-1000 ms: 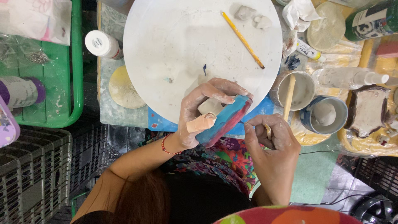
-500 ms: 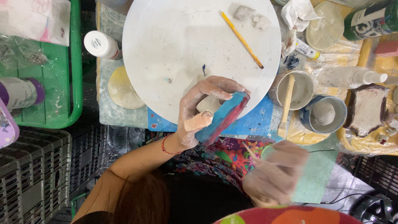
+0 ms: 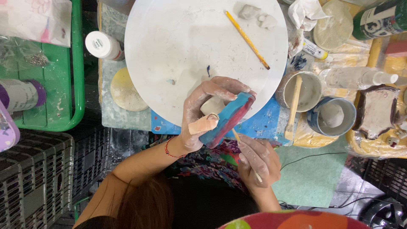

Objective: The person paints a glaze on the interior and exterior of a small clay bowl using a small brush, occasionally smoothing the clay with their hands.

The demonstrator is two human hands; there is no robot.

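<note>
- Head view, all placed against the round white board (image 3: 182, 51).
- At the board's near edge: left hand (image 3: 203, 114), clay-dusted, bandage on the thumb, fingers curled around a teal-and-red painted piece (image 3: 231, 116), gripping it.
- Just below that piece, off the board: right hand (image 3: 257, 159), fingers pressed together on a thin wooden stick (image 3: 237, 138), tip touching the piece's lower edge.
- On the board's far side: yellow pencil (image 3: 247, 39), grey clay lumps (image 3: 256, 16).
- Right of the board: cup with a wooden tool (image 3: 296, 91), blue-rimmed bowl (image 3: 333, 115).
- Left of the board: white bottle (image 3: 103, 45), green tray (image 3: 76, 85).

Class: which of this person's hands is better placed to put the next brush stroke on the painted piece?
The right hand: it holds the brush, its tip at the blue-and-red piece. The left hand is gripping that piece.
</note>
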